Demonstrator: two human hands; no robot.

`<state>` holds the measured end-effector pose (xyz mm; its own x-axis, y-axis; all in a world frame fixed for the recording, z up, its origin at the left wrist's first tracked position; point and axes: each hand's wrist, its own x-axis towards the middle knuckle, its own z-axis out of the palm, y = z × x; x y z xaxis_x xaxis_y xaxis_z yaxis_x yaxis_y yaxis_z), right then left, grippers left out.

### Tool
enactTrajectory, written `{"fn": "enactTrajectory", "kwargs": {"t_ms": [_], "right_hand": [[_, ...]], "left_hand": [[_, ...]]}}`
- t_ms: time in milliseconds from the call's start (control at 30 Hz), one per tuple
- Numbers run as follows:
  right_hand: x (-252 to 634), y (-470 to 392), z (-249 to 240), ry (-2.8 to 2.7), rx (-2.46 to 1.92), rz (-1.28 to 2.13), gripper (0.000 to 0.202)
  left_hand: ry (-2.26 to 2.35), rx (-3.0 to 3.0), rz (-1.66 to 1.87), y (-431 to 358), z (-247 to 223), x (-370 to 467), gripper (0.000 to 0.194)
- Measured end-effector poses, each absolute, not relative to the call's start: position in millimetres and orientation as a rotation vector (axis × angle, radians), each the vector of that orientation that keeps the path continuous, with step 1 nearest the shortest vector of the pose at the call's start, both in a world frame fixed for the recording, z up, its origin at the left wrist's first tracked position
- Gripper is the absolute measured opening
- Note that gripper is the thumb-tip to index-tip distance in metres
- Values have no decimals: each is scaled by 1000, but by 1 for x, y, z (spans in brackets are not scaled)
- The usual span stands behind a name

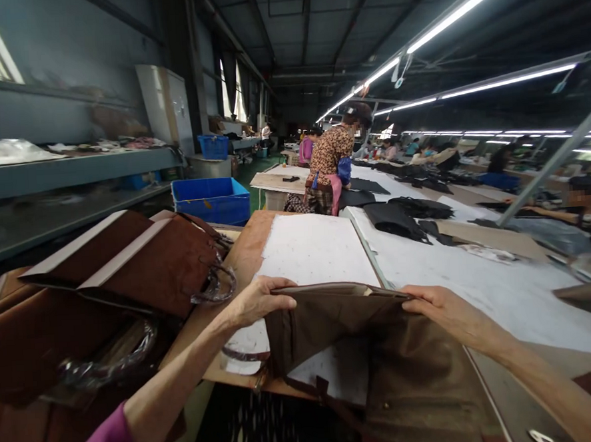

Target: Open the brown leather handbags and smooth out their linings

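Brown bag [420, 373] at 5 o'clock, mouth spread, rim pinched in both grips, left hand [267, 299] at 7 and right hand [438, 305] at 4; hanging by the desk's [250, 247] near edge, could sag or drop if either pinch slackens.

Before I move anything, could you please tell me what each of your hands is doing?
Left hand: closed, pinching the left end of the brown bag's upper edge.
Right hand: closed, pinching the same edge near its right end.
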<state>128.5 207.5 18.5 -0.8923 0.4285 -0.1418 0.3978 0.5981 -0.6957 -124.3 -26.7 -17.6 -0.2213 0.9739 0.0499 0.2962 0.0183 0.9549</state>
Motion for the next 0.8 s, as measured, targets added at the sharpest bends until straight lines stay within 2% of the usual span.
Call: {"fn": "enactTrajectory", "kwargs": {"t_ms": [333, 633, 800], "right_hand": [[131, 215, 14, -2806, -765, 1116, 40], [125, 202, 37, -2861, -749, 931, 30], [131, 205, 24, -2845, -875, 789, 28]], "left_hand": [[1698, 1383, 1313, -31, -19, -121, 33], [1803, 1379, 1400, -21, -15, -126, 31], [1827, 1367, 1290, -11, -16, -130, 32]]}}
